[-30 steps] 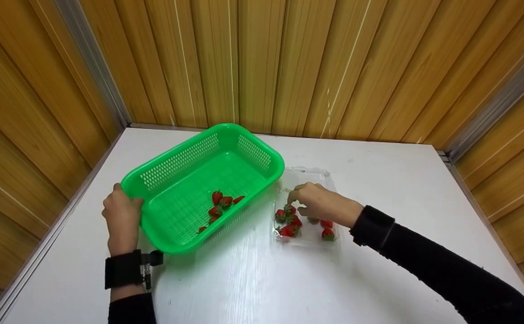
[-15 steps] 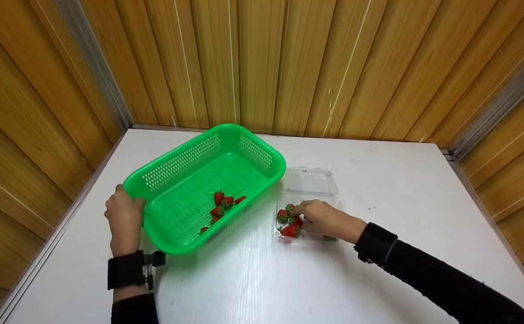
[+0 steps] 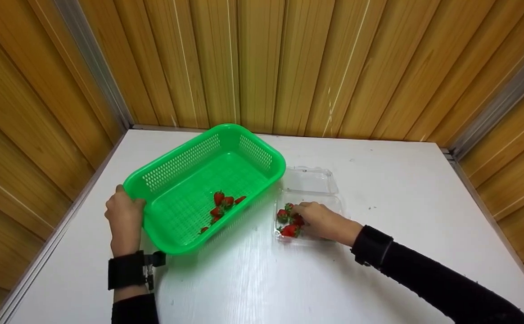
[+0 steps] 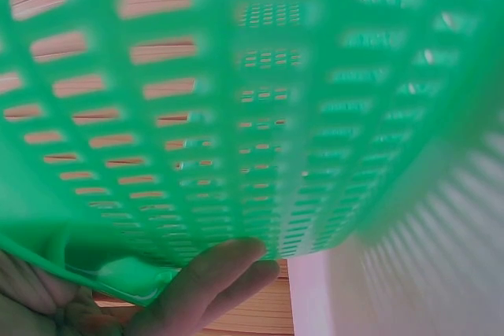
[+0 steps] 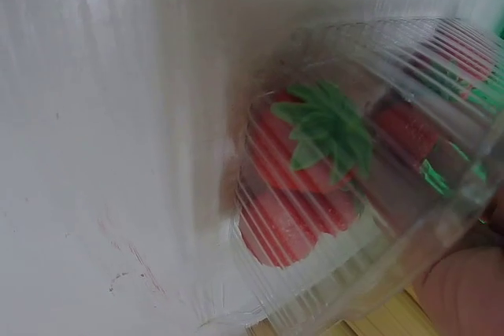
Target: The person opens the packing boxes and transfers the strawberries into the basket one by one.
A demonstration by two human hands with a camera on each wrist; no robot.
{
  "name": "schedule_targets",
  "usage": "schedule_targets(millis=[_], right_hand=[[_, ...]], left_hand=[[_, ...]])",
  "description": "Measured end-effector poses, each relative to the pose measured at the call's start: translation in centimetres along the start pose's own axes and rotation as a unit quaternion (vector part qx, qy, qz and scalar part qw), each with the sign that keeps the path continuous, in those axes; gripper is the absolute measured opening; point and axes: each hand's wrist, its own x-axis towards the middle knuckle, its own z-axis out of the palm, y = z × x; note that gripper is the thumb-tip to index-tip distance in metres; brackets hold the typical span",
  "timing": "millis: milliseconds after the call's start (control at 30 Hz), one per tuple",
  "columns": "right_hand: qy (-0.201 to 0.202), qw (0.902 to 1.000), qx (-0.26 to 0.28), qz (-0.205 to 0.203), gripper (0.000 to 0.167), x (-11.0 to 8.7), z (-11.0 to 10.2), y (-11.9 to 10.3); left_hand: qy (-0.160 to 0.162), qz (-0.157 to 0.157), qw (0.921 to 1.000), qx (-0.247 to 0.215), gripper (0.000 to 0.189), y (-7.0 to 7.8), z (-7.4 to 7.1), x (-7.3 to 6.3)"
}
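My left hand (image 3: 124, 220) grips the left end of a green plastic basket (image 3: 131, 177), its thumb by the inner side of the rim. In the left wrist view the fingers (image 4: 213, 281) curl at the basket's perforated wall (image 4: 260, 116). Several strawberries (image 3: 219, 198) lie in the basket along its near side. My right hand (image 3: 322, 219) reaches into a clear plastic clamshell (image 3: 277, 238) and pinches a strawberry (image 3: 298, 219); the fingertips are partly hidden. More strawberries (image 3: 289, 231) lie around them. The right wrist view shows other strawberries (image 5: 303, 147) through the clamshell's ribbed wall.
The clamshell's lid (image 3: 309, 181) lies folded back behind its tray, close to the basket's right side. Wood-patterned panels (image 3: 262, 67) stand behind and on both sides of the white table (image 3: 379, 189). Small dark specks dot the tabletop.
My right hand has come down toward the near side of the clamshell and its fingers have closed on a strawberry. The left hand and basket have stayed in place.
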Motion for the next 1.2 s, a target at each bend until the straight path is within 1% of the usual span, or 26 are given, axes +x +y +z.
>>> schedule_targets(millis=[100, 233, 400, 500, 600, 867, 1200], right_hand=[[0.004, 1.0, 0.004, 0.002, 0.024, 0.0, 0.2, 0.1], [0.01, 0.9999, 0.014, 0.0, 0.025, 0.1, 0.4, 0.1], [0.019, 0.9997, 0.016, -0.004, 0.024, 0.1, 0.4, 0.2], [0.013, 0.9997, 0.019, 0.006, 0.03, 0.0, 0.2, 0.2], [0.005, 0.9994, 0.028, 0.019, 0.033, -0.1, -0.1, 0.1], [-0.007, 0.9981, 0.042, 0.045, 0.03, -0.4, -0.8, 0.2], [0.0, 0.9984, 0.028, 0.05, 0.025, -0.6, -1.7, 0.2]], left_hand=[[-0.003, -0.001, 1.0, 0.001, 0.058, 0.0, 0.0, 0.0], [-0.004, -0.004, 1.0, 0.005, 0.059, 0.0, -0.1, 0.0], [0.005, 0.008, 0.9999, 0.006, 0.05, 0.0, 0.0, 0.0], [0.01, 0.016, 0.9998, 0.0, 0.048, -0.1, 0.0, -0.1], [0.012, 0.017, 0.9998, -0.003, 0.053, -0.1, 0.0, -0.1], [0.01, 0.016, 0.9998, -0.002, 0.053, 0.0, 0.0, -0.1], [0.008, 0.015, 0.9998, 0.005, 0.055, 0.0, 0.0, 0.0]])
